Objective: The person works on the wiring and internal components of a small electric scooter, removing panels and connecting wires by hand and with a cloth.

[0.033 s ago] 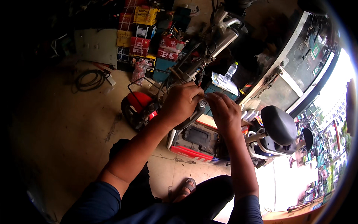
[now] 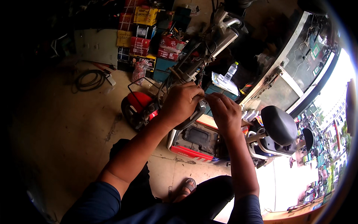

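Observation:
Both my hands are raised in front of an electric scooter (image 2: 194,140) with a red and white body. My left hand (image 2: 182,99) is closed in a pinch, thumb and forefinger pressed together. My right hand (image 2: 225,111) pinches close beside it, fingertips almost meeting the left ones. Whatever lies between the fingertips is too small and too hidden to name. Below the hands shows part of a dark rounded piece (image 2: 194,118), mostly covered by my left hand. Behind them the scooter's bare steering column (image 2: 222,44) rises with loose wires around it.
The scooter's red front fender (image 2: 136,100) is at left, its black seat (image 2: 279,125) at right. A coiled black cable (image 2: 89,80) lies on the floor. Stacked boxes (image 2: 140,46) stand behind. A water bottle (image 2: 231,71) and papers rest on a teal box (image 2: 213,90), near a glass showcase (image 2: 294,71).

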Demonstrator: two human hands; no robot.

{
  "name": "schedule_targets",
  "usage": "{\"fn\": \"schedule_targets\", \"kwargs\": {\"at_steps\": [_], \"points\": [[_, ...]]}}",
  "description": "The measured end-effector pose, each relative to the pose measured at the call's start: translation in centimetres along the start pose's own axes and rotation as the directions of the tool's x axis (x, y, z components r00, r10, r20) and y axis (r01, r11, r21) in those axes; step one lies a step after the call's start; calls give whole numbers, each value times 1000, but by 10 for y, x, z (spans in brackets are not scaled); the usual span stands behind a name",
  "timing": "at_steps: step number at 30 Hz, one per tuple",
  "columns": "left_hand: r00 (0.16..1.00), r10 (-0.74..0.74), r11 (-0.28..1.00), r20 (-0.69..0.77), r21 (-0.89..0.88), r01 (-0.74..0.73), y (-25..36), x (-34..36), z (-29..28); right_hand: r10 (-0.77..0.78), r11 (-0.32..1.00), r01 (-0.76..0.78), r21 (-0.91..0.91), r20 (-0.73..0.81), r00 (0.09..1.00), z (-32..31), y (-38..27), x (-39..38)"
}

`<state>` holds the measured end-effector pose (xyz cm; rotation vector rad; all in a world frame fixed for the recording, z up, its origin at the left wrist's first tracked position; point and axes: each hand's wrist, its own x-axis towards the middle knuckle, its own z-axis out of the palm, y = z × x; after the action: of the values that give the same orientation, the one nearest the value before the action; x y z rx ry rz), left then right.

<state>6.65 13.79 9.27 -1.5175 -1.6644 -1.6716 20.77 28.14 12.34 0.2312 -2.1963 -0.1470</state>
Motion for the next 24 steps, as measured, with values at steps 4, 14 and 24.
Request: {"fn": "schedule_targets", "kwargs": {"at_steps": [4, 14, 24], "points": [[1000, 28, 1000, -5, 3, -28, -1, -1, 4, -32, 999, 33, -11, 64, 997, 0, 1, 0], [1000, 17, 999, -20, -27, -17, -3, -3, 5, 670, 636, -727, 259, 282, 687, -2, -18, -6], [998, 40, 998, -44, -37, -41, -3, -3, 7, 86, 977, -55, -205, 147, 985, 6, -8, -8]]}}
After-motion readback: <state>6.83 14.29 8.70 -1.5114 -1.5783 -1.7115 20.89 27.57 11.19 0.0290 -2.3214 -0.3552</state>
